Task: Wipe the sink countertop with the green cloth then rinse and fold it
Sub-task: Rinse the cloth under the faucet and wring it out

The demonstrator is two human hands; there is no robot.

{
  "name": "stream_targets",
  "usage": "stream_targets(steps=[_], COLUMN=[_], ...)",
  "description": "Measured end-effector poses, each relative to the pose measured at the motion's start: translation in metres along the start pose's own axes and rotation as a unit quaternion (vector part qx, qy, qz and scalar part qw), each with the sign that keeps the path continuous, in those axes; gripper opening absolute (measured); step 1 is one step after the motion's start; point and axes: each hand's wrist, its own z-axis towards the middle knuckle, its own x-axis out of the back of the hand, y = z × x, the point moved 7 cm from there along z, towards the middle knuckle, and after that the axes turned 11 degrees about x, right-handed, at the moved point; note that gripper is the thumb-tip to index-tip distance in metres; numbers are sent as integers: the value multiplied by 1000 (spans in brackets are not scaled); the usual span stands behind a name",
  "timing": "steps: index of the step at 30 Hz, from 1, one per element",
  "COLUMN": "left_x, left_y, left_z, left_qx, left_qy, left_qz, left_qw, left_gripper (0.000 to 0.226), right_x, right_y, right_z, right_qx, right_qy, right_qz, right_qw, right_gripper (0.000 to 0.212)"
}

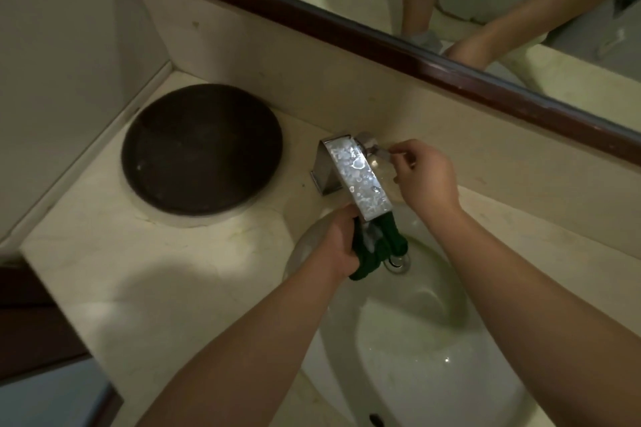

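My left hand (341,246) grips the bunched green cloth (379,248) under the spout of the chrome tap (359,177), above the drain (399,263) of the white sink (416,340). Water runs onto the cloth. My right hand (425,173) is behind the tap, its fingers pinching the small tap handle (379,151). The pale stone countertop (145,281) surrounds the basin.
A round dark lid or plate (201,149) sits on the countertop at the left, near the corner wall. A mirror with a dark wooden frame (381,35) runs along the back. A cabinet edge (34,322) lies at the lower left.
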Motion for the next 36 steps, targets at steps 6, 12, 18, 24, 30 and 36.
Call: stream_targets(steps=[6,12,18,24,30,36], left_x=[1,6,15,15,10,3], left_y=[0,-2,10,17,16,19], left_z=[5,15,15,22,25,16], left_qx=[-23,-65,-95,-103,-88,-101], left_qy=[28,7,-6,23,45,17], left_qz=[4,-49,-114,-132,-113,-76], left_qw=[999,997,989,986,989,992], left_gripper=[25,35,27,15,18,39], right_x=[-29,-108,-135,-128,-120,-123], right_y=[38,42,24,50,67,76], right_z=[-74,-146,-131,-124,-121,-148], right_qx=[-262,-511,-478,-482,-434,-549], right_qy=[40,-45,-45,-35,-21,2], right_qz=[215,465,632,487,447,547], right_qw=[940,721,608,728,782,632], right_gripper=[34,68,49,36,19,59])
